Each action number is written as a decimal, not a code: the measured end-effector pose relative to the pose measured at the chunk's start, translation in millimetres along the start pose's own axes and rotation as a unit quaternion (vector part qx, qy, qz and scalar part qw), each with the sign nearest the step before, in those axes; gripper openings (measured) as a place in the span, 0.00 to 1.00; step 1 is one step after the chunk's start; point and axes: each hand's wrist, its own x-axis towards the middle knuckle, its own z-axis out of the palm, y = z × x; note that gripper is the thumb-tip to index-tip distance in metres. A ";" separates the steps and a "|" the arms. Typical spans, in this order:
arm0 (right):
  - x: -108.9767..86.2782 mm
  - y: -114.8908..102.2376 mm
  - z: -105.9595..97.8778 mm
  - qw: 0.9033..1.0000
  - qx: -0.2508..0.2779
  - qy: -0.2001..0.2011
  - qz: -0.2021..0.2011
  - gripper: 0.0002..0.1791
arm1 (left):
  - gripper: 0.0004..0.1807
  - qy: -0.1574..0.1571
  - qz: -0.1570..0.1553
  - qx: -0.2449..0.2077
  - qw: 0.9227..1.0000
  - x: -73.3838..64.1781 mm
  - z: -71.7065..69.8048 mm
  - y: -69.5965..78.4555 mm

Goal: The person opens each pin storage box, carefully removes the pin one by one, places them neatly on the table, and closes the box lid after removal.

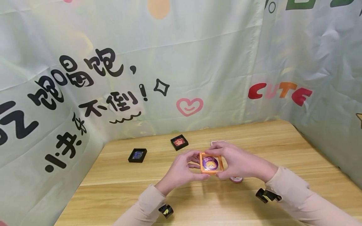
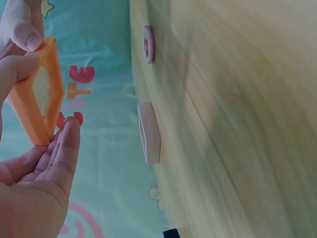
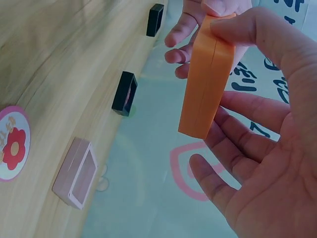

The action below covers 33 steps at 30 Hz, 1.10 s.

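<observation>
An orange square frame (image 1: 212,172) is held up above the table between both hands. Through its clear face shows a round purple badge (image 1: 210,164) with a yellow bear on it. My left hand (image 1: 181,169) grips the frame's left side, thumb low and fingertips high. On the opposite side my right hand (image 1: 240,161) pinches it at the top and bottom corners. Seen edge-on in the right wrist view, the orange frame (image 3: 208,79) has a thin seam along its side. Below the right hand lies a round pink-rimmed badge (image 3: 14,144) with a red flower, partly hidden in the head view.
A pale pink square frame (image 3: 74,173) sits on the wooden table (image 1: 113,194) behind the right hand. Farther left are two black frames, one with a red insert (image 1: 179,142), the other with a blue one (image 1: 137,155). Printed cloth (image 1: 220,72) hangs around the table's back and sides.
</observation>
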 end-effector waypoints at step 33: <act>5.3 -5.1 18.7 0.997 -0.030 0.054 -0.048 0.38 | 0.37 0.050 0.011 -0.018 0.999 -24.1 -3.2 -5.9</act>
